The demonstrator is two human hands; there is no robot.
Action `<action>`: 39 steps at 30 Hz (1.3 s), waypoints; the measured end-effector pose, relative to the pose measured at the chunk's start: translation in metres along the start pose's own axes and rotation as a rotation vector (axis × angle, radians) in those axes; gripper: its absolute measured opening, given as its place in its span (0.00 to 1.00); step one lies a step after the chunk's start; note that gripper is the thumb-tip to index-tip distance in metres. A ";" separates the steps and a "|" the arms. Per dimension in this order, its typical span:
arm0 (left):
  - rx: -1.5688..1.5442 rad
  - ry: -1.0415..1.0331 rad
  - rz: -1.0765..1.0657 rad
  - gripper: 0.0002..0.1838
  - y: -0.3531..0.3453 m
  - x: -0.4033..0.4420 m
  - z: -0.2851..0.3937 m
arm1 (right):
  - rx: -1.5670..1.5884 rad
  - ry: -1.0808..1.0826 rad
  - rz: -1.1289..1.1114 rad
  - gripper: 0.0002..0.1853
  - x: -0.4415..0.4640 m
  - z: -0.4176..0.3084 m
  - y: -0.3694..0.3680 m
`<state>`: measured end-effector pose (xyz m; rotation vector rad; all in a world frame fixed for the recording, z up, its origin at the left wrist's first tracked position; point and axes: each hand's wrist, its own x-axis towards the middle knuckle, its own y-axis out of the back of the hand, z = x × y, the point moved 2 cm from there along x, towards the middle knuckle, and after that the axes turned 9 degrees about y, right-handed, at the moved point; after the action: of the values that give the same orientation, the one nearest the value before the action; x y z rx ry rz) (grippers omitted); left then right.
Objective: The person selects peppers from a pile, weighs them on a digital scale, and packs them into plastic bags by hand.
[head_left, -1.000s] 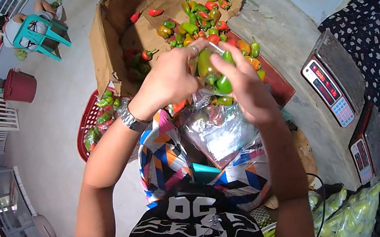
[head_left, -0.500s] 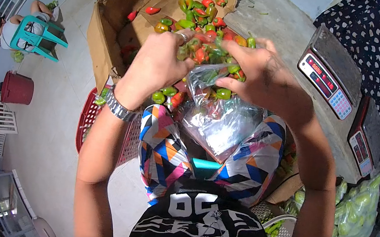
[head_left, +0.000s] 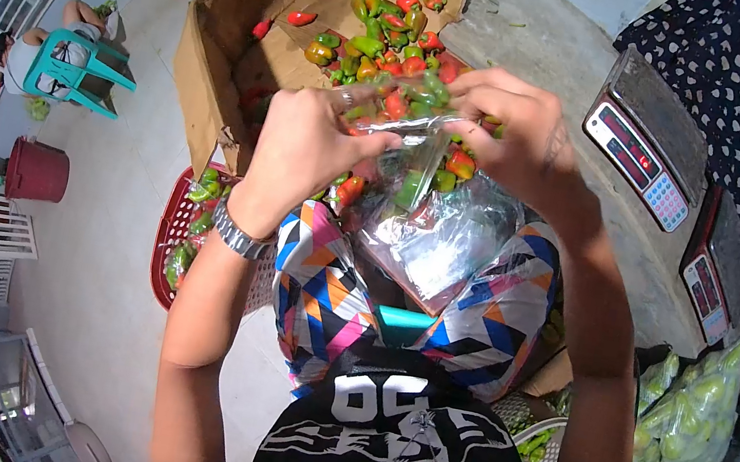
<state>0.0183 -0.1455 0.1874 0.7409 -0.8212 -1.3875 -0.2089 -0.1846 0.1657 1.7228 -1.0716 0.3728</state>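
Note:
A clear plastic bag [head_left: 423, 153] is stretched between my two hands over my lap. My left hand [head_left: 307, 136], with a metal watch on its wrist, pinches the bag's left edge, thumb pointing right. My right hand [head_left: 515, 138] grips the bag's right side with curled fingers. Red and green peppers [head_left: 396, 103] show through and behind the film; I cannot tell which are inside. More loose peppers [head_left: 395, 23] lie in the torn cardboard box [head_left: 229, 18] beyond my hands. Flat clear plastic bags [head_left: 432, 242] rest across my thighs.
A red basket [head_left: 162, 244] with bagged peppers stands at my left. Two digital scales [head_left: 640, 160] [head_left: 708, 276] sit to the right. Bags of green produce [head_left: 689, 416] lie at lower right. A person sits on a teal chair [head_left: 73, 65] at far left, near a red bucket [head_left: 36, 170].
My right hand has shifted slightly left and its fingers have curled in. The bag's edge is now pulled straighter between my hands. My left hand has moved slightly down.

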 end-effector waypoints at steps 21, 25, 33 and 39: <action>-0.914 0.001 -0.339 0.38 -0.045 0.013 -0.058 | 1.289 -0.413 0.271 0.09 -0.027 0.032 -0.101; -0.952 -0.002 -0.710 0.37 -0.097 -0.012 -0.065 | 1.153 -0.399 0.252 0.09 -0.018 0.009 -0.134; -0.822 0.197 -0.821 0.28 -0.120 -0.029 -0.040 | 0.556 -0.326 -0.078 0.08 0.001 -0.013 -0.103; -0.591 0.095 -0.709 0.18 -0.109 -0.028 -0.033 | 1.153 -0.758 0.189 0.22 -0.009 -0.003 -0.104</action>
<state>-0.0120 -0.1248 0.0759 0.6379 -0.0203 -2.0756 -0.1305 -0.1700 0.0983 2.9302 -1.7523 0.5254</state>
